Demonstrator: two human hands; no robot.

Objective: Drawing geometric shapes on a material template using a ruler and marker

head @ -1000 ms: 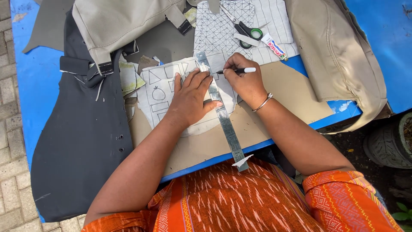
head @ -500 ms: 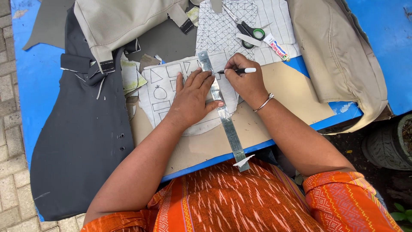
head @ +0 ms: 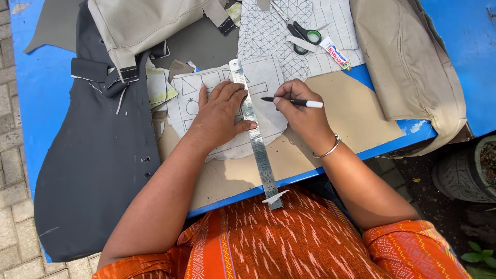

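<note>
At frame centre, the left hand [head: 223,112] presses spread on the steel ruler [head: 254,135] overhanging the blue counter [head: 31,88] edge; the right hand [head: 302,111] pinches a pen [head: 292,102] over the patterned cloth [head: 227,111]. Scissors [head: 298,32] lie above.

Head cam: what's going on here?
A person sits at a blue table. The left hand presses a metal ruler flat on a pale fabric piece marked with drawn shapes. The right hand holds a pen, tip beside the ruler's edge. Scissors and dark fabric lie nearby.

Steel ruler [head: 254,129] flat on drawn-on cloth [head: 268,82]; black pen [head: 294,102] level.
</note>
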